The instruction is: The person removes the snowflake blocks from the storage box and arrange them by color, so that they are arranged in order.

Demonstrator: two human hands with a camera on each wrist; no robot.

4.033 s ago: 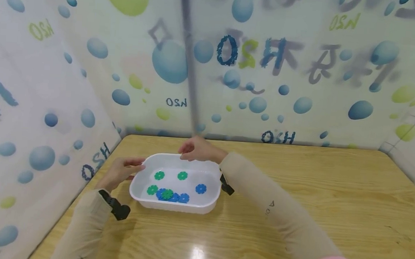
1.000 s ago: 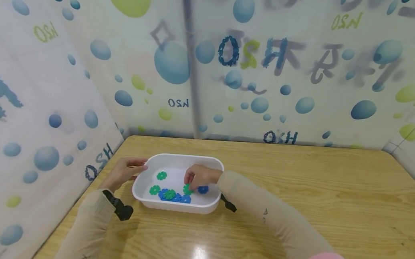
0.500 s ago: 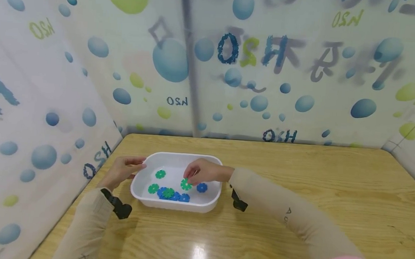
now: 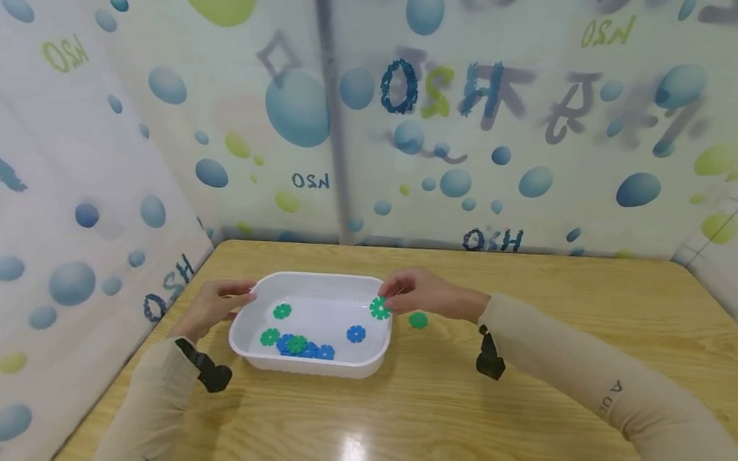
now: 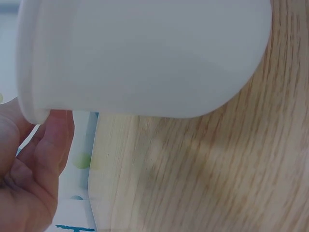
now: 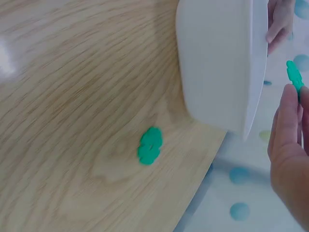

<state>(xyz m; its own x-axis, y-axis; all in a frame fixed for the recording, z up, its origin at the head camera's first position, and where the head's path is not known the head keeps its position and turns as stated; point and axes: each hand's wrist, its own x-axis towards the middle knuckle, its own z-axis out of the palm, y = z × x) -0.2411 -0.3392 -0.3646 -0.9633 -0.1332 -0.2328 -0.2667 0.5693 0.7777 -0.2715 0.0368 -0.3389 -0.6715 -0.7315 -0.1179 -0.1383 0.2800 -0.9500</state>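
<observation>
A white plastic tub (image 4: pixel 308 368) holds flower-shaped interlocking discs, green and blue. My left hand (image 4: pixel 212 309) grips its left rim; the left wrist view shows the fingers (image 5: pixel 55 140) at the rim's edge. My right hand (image 4: pixel 429 293) pinches a green flower disc (image 4: pixel 379 308) by its edge, over the tub's right rim. In the right wrist view this disc (image 6: pixel 294 73) stands edge-on at the fingertips. Another green disc (image 4: pixel 418 320) lies flat on the table, right of the tub and below the right hand.
Inside the tub, a blue disc (image 4: pixel 356 334) lies apart at the right and a green disc (image 4: pixel 282 311) at the back left. Several blue and green ones overlap along the near wall. The wooden table (image 4: pixel 525 384) meets a bubble-patterned curtain (image 4: pixel 524 220) behind.
My right hand has picked the green disc out of the tub and carried it right, to the right rim. The disc on the table now shows from behind the arm. My left hand stays put.
</observation>
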